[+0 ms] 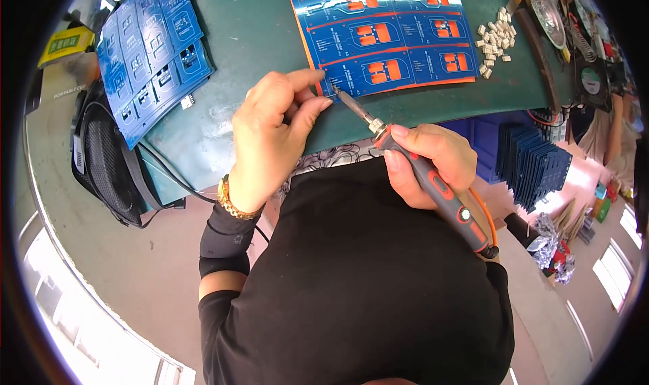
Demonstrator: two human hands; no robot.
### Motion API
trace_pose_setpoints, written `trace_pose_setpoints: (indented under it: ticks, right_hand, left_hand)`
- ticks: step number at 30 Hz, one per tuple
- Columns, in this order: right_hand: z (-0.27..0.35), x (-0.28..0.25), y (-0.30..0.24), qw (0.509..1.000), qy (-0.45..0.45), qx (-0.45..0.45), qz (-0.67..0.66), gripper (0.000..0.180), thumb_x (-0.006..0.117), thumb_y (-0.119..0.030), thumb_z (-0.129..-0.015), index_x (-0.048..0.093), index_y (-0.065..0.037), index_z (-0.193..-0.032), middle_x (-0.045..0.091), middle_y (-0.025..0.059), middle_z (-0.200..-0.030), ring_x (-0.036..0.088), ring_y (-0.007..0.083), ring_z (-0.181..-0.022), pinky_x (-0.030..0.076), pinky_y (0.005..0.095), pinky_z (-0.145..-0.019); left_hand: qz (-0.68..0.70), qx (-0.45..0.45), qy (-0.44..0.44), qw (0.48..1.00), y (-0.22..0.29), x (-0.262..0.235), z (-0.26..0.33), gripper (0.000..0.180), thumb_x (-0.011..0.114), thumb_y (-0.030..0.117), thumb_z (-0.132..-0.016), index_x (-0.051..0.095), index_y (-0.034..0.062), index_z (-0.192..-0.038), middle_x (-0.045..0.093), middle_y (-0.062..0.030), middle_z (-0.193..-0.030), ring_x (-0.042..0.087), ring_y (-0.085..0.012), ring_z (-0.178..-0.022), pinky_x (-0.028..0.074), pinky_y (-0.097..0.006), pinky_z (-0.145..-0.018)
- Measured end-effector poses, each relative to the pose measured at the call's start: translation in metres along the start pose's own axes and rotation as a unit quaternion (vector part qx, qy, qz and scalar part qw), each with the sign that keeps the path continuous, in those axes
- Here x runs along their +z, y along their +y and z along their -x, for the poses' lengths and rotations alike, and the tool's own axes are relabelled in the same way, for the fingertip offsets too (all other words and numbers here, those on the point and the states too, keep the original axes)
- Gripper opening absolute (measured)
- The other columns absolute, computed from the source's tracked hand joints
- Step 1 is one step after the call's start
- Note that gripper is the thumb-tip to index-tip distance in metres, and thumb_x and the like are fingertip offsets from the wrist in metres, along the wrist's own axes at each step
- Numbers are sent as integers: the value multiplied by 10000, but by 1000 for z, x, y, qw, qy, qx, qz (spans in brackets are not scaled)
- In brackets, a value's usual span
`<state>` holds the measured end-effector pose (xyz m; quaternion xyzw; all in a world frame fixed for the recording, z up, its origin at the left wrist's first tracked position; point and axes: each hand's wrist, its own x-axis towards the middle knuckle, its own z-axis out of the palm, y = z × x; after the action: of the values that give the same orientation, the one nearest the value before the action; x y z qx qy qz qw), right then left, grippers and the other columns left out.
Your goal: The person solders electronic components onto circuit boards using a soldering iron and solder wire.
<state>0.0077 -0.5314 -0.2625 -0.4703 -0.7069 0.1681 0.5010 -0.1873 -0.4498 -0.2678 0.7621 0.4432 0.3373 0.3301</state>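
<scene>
My right hand (443, 156) grips a grey and red soldering iron (436, 182), with the fingers wrapped round its handle. The iron's tip meets the near left corner of a blue circuit board panel (399, 41) with red-orange cutouts. At that same corner, thumb and index finger of my left hand (270, 125) are pinched together, just left of the tip. Whatever they hold, if anything, is too small to make out. A gold watch (233, 199) circles my left wrist. White connectors (497, 39) lie in a loose pile right of the panel.
Green matting (236, 37) covers the table. More blue boards (145, 37) lie at the left, near a black mesh bag (107, 158) and a yellow box (66, 45). At right are a metal dish (546, 13), a fan (591, 81) and a row of blue boards (534, 162).
</scene>
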Motion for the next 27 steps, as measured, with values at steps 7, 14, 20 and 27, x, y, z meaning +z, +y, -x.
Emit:
trace_pose_setpoints:
  ticks: [7,14,20,27]
  right_hand:
    - [3,2,2,1000,14,-11,-4,302,718,-9,-713,614,2,-996,681,91,-732,651,209,-565,499,277,-504]
    - [8,-11,17,997,49,-54,-7,314,717,-42,-745,610,22,-1033,662,103,-689,622,192,-524,473,265,-481]
    - [3,-6,8,993,64,65,-81,426,781,-183,-795,588,25,-1113,686,137,-856,665,201,-658,528,268,-580]
    - [-29,0,16,999,39,-36,-10,350,726,-8,-744,630,4,-1080,679,102,-759,648,218,-607,502,263,-552]
  left_hand:
    - [-1,-11,16,1000,-6,2,3,421,776,-11,-705,635,52,-1097,554,-18,-714,466,-112,-553,416,-254,-546]
    - [6,13,34,999,-12,-2,3,475,793,-14,-697,623,52,-1135,579,-11,-718,519,-92,-582,429,-227,-537]
    - [129,33,66,989,-4,-5,2,400,794,7,-718,629,24,-1082,670,-63,-737,652,-126,-656,506,-231,-590]
    - [-60,37,103,992,-15,-15,-21,281,786,34,-728,660,39,-980,643,-65,-807,596,-171,-629,481,-272,-583]
